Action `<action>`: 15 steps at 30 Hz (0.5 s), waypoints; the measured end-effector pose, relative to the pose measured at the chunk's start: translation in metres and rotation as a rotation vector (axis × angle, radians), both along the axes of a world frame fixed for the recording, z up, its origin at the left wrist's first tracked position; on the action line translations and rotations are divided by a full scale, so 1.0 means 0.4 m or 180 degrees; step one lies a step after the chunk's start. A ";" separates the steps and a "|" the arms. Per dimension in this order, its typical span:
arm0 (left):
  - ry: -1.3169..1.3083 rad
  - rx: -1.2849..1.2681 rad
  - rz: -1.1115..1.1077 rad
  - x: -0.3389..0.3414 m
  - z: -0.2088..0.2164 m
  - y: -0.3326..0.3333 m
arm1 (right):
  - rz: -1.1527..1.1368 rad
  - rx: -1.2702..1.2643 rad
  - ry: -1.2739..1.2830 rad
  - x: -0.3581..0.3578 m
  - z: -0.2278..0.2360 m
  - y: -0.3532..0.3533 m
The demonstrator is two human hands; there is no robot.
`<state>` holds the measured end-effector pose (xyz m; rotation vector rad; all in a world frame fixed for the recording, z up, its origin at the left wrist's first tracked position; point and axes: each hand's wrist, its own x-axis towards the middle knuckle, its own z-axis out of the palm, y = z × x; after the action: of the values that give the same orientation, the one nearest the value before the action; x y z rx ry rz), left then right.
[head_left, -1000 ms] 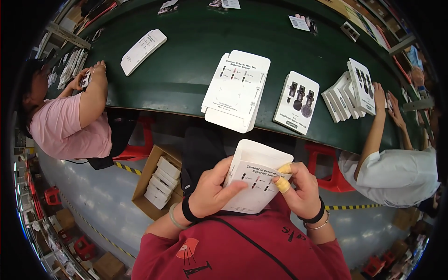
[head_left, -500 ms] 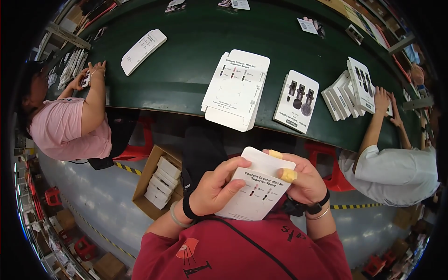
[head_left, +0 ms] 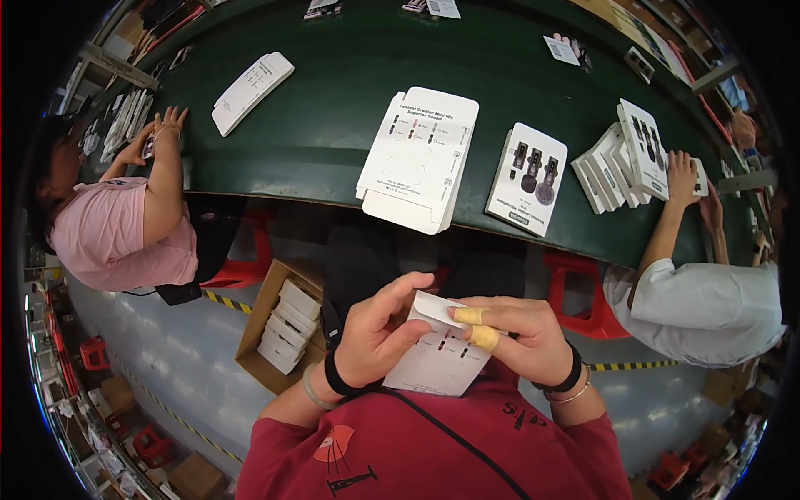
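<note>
Head: flap (head_left: 433, 306) now bent down; left hand (head_left: 367, 340), right hand (head_left: 533, 340) clamp fingers (head_left: 483, 337) on white box (head_left: 437, 368).

Carton (head_left: 442, 362) before table (head_left: 325, 125); carton stack (head_left: 421, 158) on table, box (head_left: 527, 179) right of stack.

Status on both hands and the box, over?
Left hand holding white box by its left side. Right hand, yellow-wrapped fingers at top flap. Nothing seen blocking either hand.
</note>
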<state>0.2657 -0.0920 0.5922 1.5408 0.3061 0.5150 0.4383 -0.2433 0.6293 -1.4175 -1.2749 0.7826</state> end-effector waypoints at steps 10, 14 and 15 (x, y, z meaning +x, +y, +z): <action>0.0776 0.0197 -0.1209 0.061 0.115 0.099 | -0.0246 -0.0762 0.0465 -0.011 0.059 -0.007; 0.1041 -0.0779 -0.1251 0.091 0.098 0.094 | -0.0315 -0.1127 0.0942 0.002 0.061 -0.007; 0.1017 -0.0644 -0.1158 0.092 0.092 0.087 | -0.0314 -0.1127 0.0943 0.001 0.056 -0.007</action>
<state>0.3026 -0.0570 0.6290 1.4356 0.3027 -0.0490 0.4386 -0.2463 0.6516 -1.5587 -0.8606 1.1439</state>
